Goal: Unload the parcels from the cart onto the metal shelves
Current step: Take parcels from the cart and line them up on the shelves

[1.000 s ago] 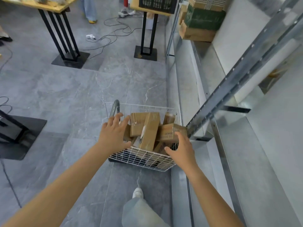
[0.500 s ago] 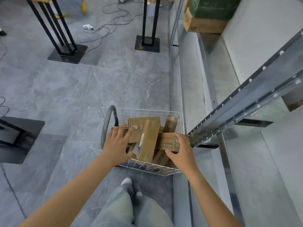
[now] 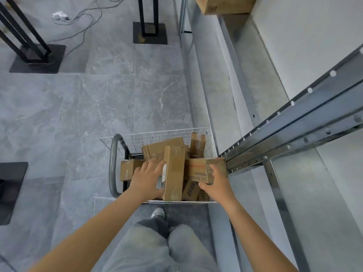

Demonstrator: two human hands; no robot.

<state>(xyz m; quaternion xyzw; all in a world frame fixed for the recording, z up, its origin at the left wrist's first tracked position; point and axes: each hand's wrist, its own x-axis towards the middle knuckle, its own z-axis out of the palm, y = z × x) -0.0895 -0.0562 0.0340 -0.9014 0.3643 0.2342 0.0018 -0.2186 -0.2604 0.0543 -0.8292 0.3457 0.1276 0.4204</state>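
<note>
Both my hands are down in one white wire cart [image 3: 157, 134], which stands on the near floor hard against the metal shelves [image 3: 216, 85] on the right. My left hand [image 3: 146, 177] lies with its fingers straight and a little spread, flat against the left face of the long parcel [image 3: 173, 171] standing tilted in the middle of the heap. My right hand [image 3: 215, 181] grips the printed parcel [image 3: 198, 169] at the cart's right side, fingers curled over its top and thumb stretched along its near face.

I count at least seven brown cardboard parcels piled loosely in the basket, the lower ones partly hidden. One curved grey handle [image 3: 114, 163] rises on the cart's left side. One more cardboard box [image 3: 222, 5] sits on a shelf at the far end, and one perforated steel upright [image 3: 294, 118] slants across the right.

The floor [image 3: 98, 99] is grey, marble-veined tile. Three black stand bases [image 3: 37, 59] rest on it: two far off and one at the left edge. One cable [image 3: 84, 18] with a white plug trails between the far pair. A white wall [image 3: 304, 36] backs the shelving. My two trouser legs [image 3: 147, 248] and one white shoe [image 3: 158, 212] show just near of the cart.
</note>
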